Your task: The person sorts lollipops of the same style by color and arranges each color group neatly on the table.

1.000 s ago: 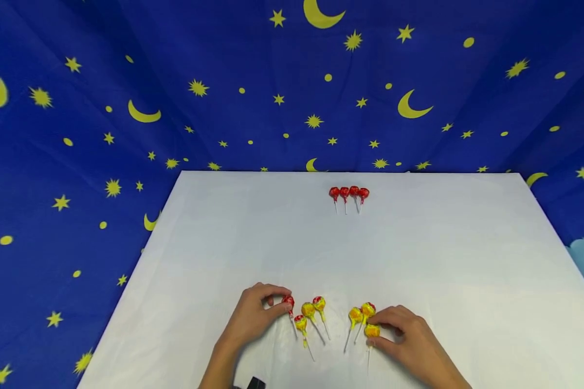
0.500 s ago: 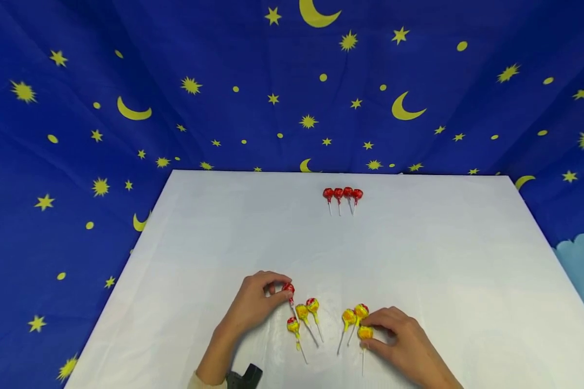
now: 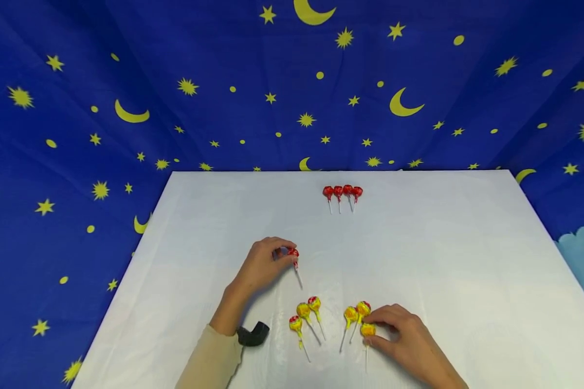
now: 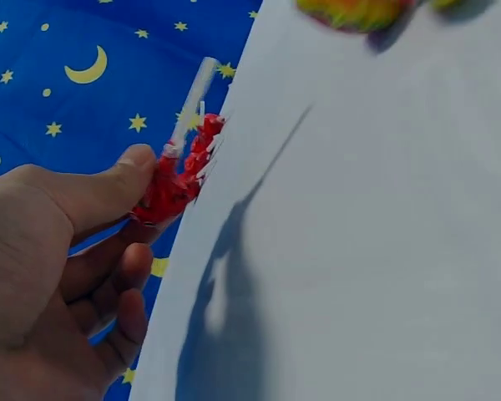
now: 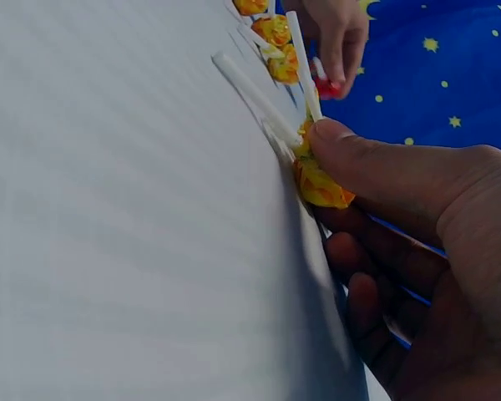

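Observation:
Between thumb and fingers, my left hand (image 3: 264,266) pinches a red-wrapped lollipop (image 4: 160,196) by its head, above the middle of the white table. Its white stick points back toward me in the head view. My right hand (image 3: 409,336) pinches the head of a yellow lollipop (image 3: 367,330) near the front of the table. Just left of that hand, two more yellow lollipops (image 3: 350,314) lie with heads together. Three yellow lollipops (image 3: 304,310), some with red on the wrapper, lie in a slanting row farther left. At the far edge, several red lollipops (image 3: 338,191) lie side by side.
The white table (image 3: 418,232) runs back to a blue curtain (image 3: 253,59) printed with yellow moons and stars, which also hangs at both sides. A black wrist device (image 3: 253,334) sits by the left sleeve (image 3: 211,354), close over the table.
My left hand has carried the red lollipop forward, away from the three yellow ones toward the table's middle. The right hand stays at its yellow lollipop. The head view has shifted slightly.

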Motion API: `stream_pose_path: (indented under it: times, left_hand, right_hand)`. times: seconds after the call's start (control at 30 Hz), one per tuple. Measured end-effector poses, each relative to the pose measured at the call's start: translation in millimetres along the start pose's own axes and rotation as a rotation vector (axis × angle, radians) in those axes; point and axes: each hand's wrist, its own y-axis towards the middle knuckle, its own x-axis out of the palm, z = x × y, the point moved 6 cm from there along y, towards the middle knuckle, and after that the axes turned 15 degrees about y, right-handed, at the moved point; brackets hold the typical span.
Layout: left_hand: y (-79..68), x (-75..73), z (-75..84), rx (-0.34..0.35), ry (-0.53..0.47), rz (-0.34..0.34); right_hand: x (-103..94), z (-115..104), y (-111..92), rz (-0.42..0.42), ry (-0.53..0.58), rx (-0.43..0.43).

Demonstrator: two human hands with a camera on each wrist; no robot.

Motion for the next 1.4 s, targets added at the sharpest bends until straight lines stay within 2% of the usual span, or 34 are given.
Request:
stream_pose_path:
  times: [0.23, 0.4, 0.6, 0.97, 1.2, 1.4]
  left_hand:
    - [34.9, 6.4, -5.2, 0.014, -0.017, 0.03]
    - [51.8, 7.4, -3.7, 0.028, -0.01, 0.057]
    - [65.9, 7.3, -1.0, 0.036, -0.045, 0.058]
    - [84.6, 12.5, -5.3, 0.004, -0.036, 0.044]
    - [95.8, 12.3, -6.8, -0.014, 0.02, 0.037]
    - [111.1, 11.6, -4.1, -0.006, 0.019, 0.031]
  right_hand:
    - [1.0, -2.1, 0.8, -0.002, -0.001, -0.014]
    - [1.4, -4.0, 1.2, 0.005, 0.008, -0.013]
    - [0.8, -2.5, -0.7, 0.021, 0.008, 0.001]
    - [-0.7, -5.0, 0.7, 0.03, -0.009, -0.025]
    - [6.2, -3.6, -1.1, 0.001, 0.002, -0.006]
    - [2.6, -4.2, -0.2, 0.008, -0.027, -0.01]
